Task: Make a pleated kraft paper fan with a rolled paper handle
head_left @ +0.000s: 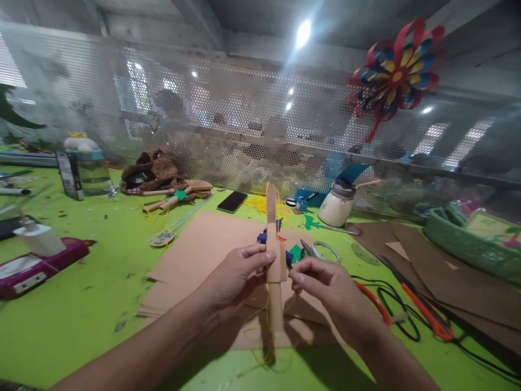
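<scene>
Upright in front of me is a sword-shaped brown cardboard piece [277,266], with a wrapped band around its middle. My left hand [248,266] grips that band from the left, thumb on the front. Just to the right, my right hand [315,279] is closed in a pinch, and a thin yellow string [269,304] runs by its fingertips. More of this string hangs in loose loops below the cardboard piece. Blue bits and a green paper shape [296,253] show behind it. Stacked brown paper sheets [203,239] lie underneath both hands.
Scissors [376,301] and a red-handled tool [425,309] with a black cord lie right. Beyond are a roll of tape [326,251], a jar [337,203], a green basket [468,244] and a phone [232,201]. A purple power strip [40,269] sits left.
</scene>
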`<action>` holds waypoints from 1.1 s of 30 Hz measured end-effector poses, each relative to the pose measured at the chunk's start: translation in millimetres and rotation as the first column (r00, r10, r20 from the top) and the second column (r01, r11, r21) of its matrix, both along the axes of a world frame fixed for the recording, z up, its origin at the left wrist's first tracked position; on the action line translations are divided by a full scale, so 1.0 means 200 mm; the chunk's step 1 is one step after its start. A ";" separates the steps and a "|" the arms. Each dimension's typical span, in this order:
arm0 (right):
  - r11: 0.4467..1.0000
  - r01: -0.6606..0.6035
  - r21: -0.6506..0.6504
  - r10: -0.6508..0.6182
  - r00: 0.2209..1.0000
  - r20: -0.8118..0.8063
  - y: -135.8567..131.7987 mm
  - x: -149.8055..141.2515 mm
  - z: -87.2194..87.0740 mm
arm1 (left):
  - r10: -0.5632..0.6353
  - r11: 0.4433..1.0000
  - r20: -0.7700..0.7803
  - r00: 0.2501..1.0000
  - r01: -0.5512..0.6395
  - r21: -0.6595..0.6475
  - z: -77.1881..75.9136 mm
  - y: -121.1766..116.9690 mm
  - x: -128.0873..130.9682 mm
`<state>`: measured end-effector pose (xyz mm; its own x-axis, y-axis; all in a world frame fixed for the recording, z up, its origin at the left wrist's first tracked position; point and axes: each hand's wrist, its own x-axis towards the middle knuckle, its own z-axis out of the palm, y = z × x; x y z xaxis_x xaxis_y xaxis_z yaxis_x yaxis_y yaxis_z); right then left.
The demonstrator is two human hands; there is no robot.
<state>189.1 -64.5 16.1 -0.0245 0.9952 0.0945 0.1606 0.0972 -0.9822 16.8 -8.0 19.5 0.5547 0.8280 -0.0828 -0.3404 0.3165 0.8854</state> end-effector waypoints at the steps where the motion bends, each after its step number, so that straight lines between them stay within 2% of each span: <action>1: 1.000 0.000 -0.012 0.000 1.000 -0.014 0.00 -0.01 -0.01 | 0.017 1.000 0.001 1.000 -0.017 -0.002 0.00 0.00 0.00; 4: 0.999 0.035 -0.010 -0.036 0.999 -0.018 -0.01 -0.04 -0.04 | 0.042 0.999 0.013 0.999 -0.042 0.011 0.00 0.01 0.00; 8: 0.995 0.081 0.061 -0.080 0.997 -0.014 -0.01 -0.07 -0.07 | 0.028 1.000 0.048 0.998 -0.029 0.006 0.01 0.01 0.00; 12: 0.979 0.124 0.163 -0.133 0.990 0.049 0.00 -0.08 -0.08 | 0.058 0.998 0.049 0.997 -0.057 -0.019 0.02 0.00 0.00; 16: 0.968 0.149 0.200 -0.163 0.985 0.056 -0.01 -0.09 -0.08 | 0.061 0.998 0.047 0.997 -0.060 -0.022 0.02 0.00 0.01; 24: 0.949 0.132 0.286 -0.180 0.972 0.149 -0.01 -0.09 -0.11 | 0.041 0.998 0.030 0.999 -0.042 0.039 -0.02 0.01 0.01; 33: 0.844 0.078 0.530 -0.281 0.906 0.315 -0.01 -0.10 -0.12 | 0.041 0.997 0.009 0.999 -0.042 0.070 -0.02 0.01 0.01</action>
